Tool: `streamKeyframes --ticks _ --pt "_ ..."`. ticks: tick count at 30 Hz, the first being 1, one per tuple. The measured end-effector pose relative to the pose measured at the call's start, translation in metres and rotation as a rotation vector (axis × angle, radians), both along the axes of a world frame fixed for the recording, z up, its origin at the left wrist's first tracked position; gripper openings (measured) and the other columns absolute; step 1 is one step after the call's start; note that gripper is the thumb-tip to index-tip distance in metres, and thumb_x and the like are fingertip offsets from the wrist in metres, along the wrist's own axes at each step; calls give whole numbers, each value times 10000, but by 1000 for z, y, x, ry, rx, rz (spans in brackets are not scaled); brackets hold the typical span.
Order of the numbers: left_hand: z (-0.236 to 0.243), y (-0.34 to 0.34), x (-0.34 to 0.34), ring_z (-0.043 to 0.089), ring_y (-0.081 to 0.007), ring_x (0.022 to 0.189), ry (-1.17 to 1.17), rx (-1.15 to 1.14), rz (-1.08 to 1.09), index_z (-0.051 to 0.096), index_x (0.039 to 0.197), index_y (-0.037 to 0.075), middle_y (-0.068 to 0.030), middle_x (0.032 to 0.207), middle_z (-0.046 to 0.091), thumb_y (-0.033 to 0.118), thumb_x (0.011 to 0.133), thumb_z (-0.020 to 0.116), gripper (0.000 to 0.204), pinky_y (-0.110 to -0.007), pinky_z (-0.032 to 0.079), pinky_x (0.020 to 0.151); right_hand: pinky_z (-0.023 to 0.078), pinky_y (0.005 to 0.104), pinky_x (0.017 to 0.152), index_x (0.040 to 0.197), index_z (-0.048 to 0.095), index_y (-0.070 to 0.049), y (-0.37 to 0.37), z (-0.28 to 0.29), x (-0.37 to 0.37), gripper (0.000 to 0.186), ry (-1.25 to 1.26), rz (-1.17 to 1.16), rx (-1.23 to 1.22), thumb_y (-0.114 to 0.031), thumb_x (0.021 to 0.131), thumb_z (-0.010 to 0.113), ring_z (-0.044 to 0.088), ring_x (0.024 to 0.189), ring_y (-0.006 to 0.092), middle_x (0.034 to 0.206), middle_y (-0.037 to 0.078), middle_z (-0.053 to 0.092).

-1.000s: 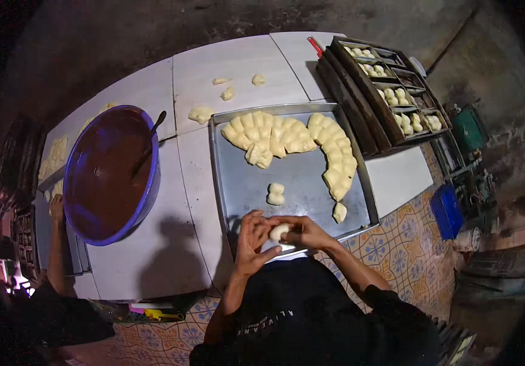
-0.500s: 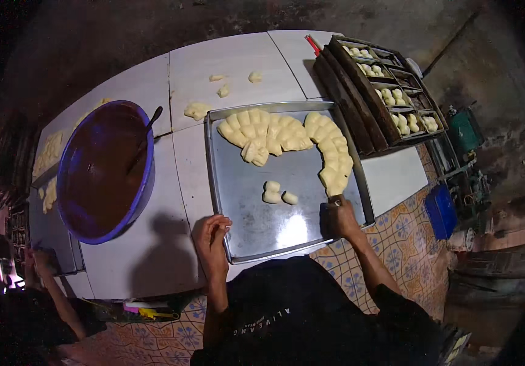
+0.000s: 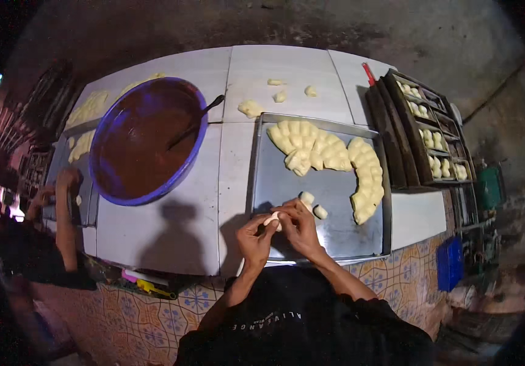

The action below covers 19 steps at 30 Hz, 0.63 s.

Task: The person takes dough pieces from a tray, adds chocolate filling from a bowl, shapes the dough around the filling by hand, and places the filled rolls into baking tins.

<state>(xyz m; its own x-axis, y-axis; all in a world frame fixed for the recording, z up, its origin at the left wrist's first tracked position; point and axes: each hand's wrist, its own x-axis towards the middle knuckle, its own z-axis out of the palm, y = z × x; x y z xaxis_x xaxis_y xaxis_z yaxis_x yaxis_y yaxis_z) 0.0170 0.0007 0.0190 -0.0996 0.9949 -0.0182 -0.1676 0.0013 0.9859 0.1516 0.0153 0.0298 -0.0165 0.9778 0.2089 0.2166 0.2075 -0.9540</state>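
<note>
Over the near left corner of a shallow metal tray [image 3: 348, 235], my left hand [image 3: 255, 236] and my right hand [image 3: 299, 230] come together. Their fingertips pinch one small pale piece of dough [image 3: 273, 219] between them. Just beyond my right hand, two little dough pieces [image 3: 320, 211] rest on the tray, one partly hidden by my fingers. A curved row of scored dough [image 3: 314, 146] lies along the tray's far side, and a second scored strip [image 3: 367, 177] runs down its right side.
A purple basin [image 3: 183, 172] of brown filling, with a dark-handled utensil [image 3: 213, 104], stands left. Loose dough lumps [image 3: 250, 108] lie behind the tray. Dark stacked moulds [image 3: 418, 152] holding dough balls stand right, beside a red-handled tool [image 3: 369, 74]. Another person's arm [image 3: 66, 207] reaches in far left.
My right hand has left the end of the right-hand strip and moved left to meet my left hand. A dough piece is now between them. The view has shifted left.
</note>
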Motion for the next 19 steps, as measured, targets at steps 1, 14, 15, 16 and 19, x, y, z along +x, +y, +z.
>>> streamKeyframes --ticks 1,14,15,16,19 --pt "3 -1 -1 612 -97 832 -2 -2 15 680 971 -57 -81 936 676 48 825 712 183 -230 493 685 460 328 778 999 667 10 4 -13 -3 182 121 16 -32 -129 892 618 542 889 213 1041 115 501" --pt "42 79 -85 419 -349 1274 -1296 97 -664 216 1435 -76 -234 1431 362 875 599 532 1305 -464 365 1040 425 344 908 1499 6 -133 36 -20 -24 1327 437 524 -259 -669 568 785 387 1193 238 1448 106 235" --pt "54 103 -108 505 -331 1198 -881 33 -366 314 1398 -79 -229 1353 467 842 741 405 1135 -444 414 991 434 350 889 1502 11 -171 39 -20 -25 1307 484 525 -268 -675 572 779 385 1189 227 1448 109 238" --pt "46 142 -145 598 -317 1072 -628 75 -405 413 1343 -83 -226 1213 584 747 874 283 962 -434 453 943 442 357 871 1506 17 -210 42 -23 -27 1288 525 523 -281 -681 575 773 384 1184 215 1449 113 242" --pt "59 213 -223 639 -302 980 660 -301 61 486 1356 62 -211 1073 662 700 915 230 817 -423 466 915 432 371 900 1507 18 -235 46 -13 -34 1259 486 501 -268 -698 595 752 372 1194 204 1448 95 253"
